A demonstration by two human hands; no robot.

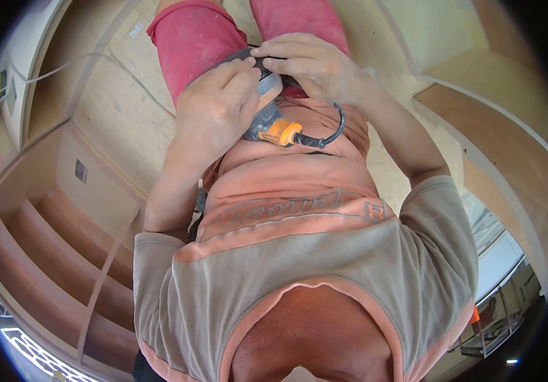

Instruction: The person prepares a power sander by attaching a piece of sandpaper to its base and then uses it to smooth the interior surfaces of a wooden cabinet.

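I see my left hand [216, 108] clenched in a full grip over the grey power tool [266, 121], and my right hand [312, 63] pinching its dark top end with the fingertips. The tool sits tight against my belly above the red shorts [191, 44], its orange collar [281, 132] and black cord [331, 135] poking out below the hands. The writing across my shirt [286, 207] runs upside down and I cannot read it for sure, while plywood floor [114, 108] lies open on both sides, edged by wooden steps [51, 254] on the left.
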